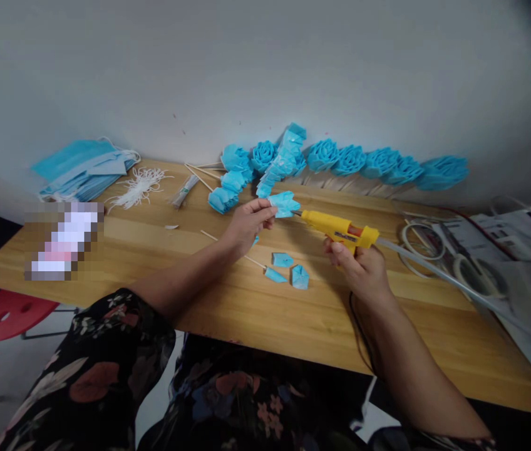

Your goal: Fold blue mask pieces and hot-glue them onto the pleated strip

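Observation:
My left hand (249, 222) pinches a small folded blue petal piece (284, 203) above the wooden table (293, 313). My right hand (359, 263) grips a yellow hot glue gun (340, 228), its nozzle touching the petal's right edge. Below the hands lie three more blue petal pieces (291, 269), one of them at the tip of a thin wooden stick (232, 247).
Finished blue fabric roses (364, 160) on sticks lean along the wall. A stack of blue face masks (82, 166) and a heap of white ear loops (138, 188) lie back left. Tape rolls (427, 241) and papers (505, 244) crowd the right. A red stool (2, 313) stands left.

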### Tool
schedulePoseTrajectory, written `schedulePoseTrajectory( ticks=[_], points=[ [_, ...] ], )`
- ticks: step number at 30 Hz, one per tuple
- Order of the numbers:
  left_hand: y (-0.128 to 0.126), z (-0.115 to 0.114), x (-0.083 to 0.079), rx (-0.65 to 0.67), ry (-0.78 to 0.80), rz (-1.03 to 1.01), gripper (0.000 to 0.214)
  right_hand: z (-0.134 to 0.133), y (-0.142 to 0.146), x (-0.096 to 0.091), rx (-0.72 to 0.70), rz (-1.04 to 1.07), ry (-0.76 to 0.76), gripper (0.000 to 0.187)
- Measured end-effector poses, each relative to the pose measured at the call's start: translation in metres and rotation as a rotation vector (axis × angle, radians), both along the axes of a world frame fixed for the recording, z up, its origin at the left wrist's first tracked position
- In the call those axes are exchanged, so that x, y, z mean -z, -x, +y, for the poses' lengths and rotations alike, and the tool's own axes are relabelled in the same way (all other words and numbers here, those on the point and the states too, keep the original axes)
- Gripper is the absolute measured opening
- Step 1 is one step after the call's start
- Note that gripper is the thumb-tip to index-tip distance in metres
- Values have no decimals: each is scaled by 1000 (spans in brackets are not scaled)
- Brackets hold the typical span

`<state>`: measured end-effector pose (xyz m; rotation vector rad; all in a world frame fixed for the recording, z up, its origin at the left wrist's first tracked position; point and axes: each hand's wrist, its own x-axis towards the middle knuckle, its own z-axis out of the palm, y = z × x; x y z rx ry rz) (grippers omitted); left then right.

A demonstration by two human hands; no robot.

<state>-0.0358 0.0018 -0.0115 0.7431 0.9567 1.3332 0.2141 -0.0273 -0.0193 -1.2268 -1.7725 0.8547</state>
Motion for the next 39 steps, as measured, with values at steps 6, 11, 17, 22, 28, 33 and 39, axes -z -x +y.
schedulePoseTrajectory(
  ticks=[6,11,17,22,28,33,39],
  points=[
    [0,1,3,-3,1,-11,25,0,-1,0,19,15,-17,50],
    [2,2,4,-2,1,-6,25,0,0,-1,33,-16,-44,48],
    [3,3,5,-10,18,-34,26,1,-2,-5,96,-66,-95,45],
    [2,2,3,-25,48,-64,28,-2,-1,-8,12,11,-54,47],
    [-1,-1,0,-6,63,-81,27,-10,11,-4,-3,-67,-54,42],
    [-2,-2,0,2,55,-95,21,-10,13,-4,5,-103,-65,39],
    [-3,-2,3,4,54,-93,20,-9,15,-7,7,-129,-92,36]
  ],
)
